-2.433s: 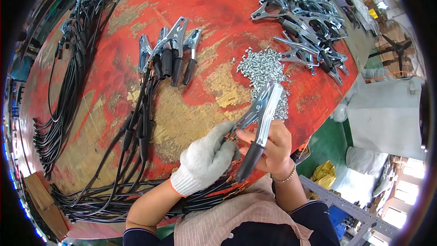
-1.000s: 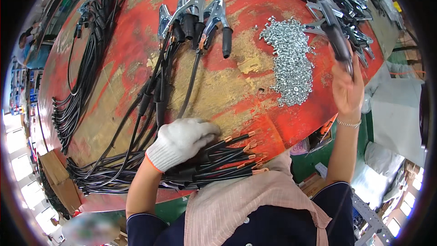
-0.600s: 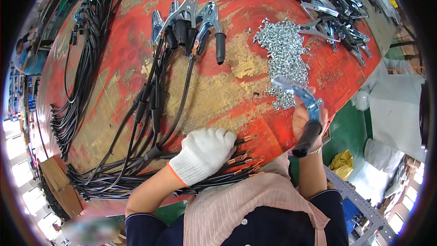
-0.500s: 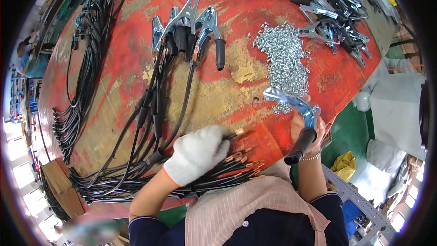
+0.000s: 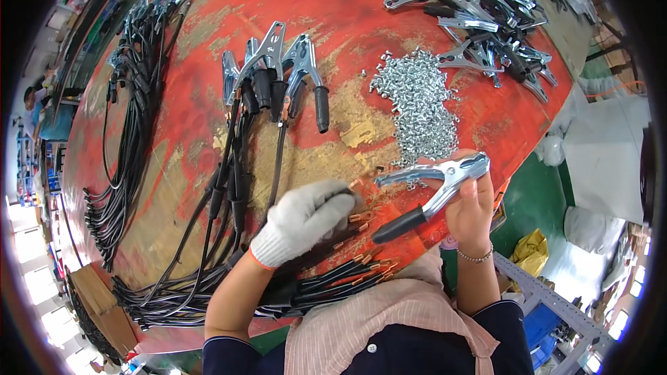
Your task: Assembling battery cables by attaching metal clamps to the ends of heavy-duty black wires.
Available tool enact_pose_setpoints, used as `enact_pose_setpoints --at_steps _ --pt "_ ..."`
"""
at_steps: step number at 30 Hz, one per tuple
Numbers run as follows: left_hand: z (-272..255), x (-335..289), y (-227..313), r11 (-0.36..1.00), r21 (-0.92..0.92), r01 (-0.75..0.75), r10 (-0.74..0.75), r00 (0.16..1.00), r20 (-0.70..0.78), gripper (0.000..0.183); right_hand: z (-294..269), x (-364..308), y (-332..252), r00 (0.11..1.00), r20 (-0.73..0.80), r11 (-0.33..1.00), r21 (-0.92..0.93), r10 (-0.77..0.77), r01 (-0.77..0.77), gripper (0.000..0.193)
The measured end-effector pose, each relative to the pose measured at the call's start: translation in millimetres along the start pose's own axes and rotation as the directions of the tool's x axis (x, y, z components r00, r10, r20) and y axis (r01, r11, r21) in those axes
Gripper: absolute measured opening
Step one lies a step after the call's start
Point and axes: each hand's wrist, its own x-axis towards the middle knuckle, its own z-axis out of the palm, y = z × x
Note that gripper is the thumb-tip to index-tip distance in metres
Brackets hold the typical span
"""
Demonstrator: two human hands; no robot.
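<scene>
My right hand [image 5: 470, 203], bare with a bead bracelet, grips a metal spring clamp [image 5: 431, 184] with one black-sleeved handle, held level over the near table edge. My left hand [image 5: 304, 219] wears a white knit glove and pinches the copper terminal end of a black cable [image 5: 356, 217] just left of the clamp's handle. More black cables with copper lugs [image 5: 347, 274] lie fanned out below my left hand. A heap of small silver screws [image 5: 420, 107] sits just beyond the clamp.
The worn red round table [image 5: 208, 42] carries three wired clamps [image 5: 274, 80] at centre, a pile of loose clamps [image 5: 486, 21] at far right, and a black cable bundle [image 5: 121, 146] along the left rim. Beyond the right edge are green floor and white sacks [image 5: 601, 160].
My right hand reached to the far clamp pile and came back near the table edge holding a clamp. My left hand slid to the cable ends and picked one up.
</scene>
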Motion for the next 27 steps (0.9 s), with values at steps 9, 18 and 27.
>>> enact_pose_setpoints --at_steps 9,18,27 --pt "14 0 -5 0.973 0.23 -0.027 0.045 0.996 -0.071 0.034 18 -1 -5 0.992 0.125 0.999 0.022 0.022 -0.025 0.048" --pt "18 -2 -4 0.968 0.24 -0.076 0.108 0.986 -0.123 0.024 27 -4 -10 0.989 0.14 0.999 0.014 0.048 -0.05 0.05" --pt "18 -1 -7 0.979 0.19 -0.067 0.09 0.989 -0.118 0.024 30 -5 -13 0.991 0.113 0.997 0.003 0.072 -0.073 0.056"
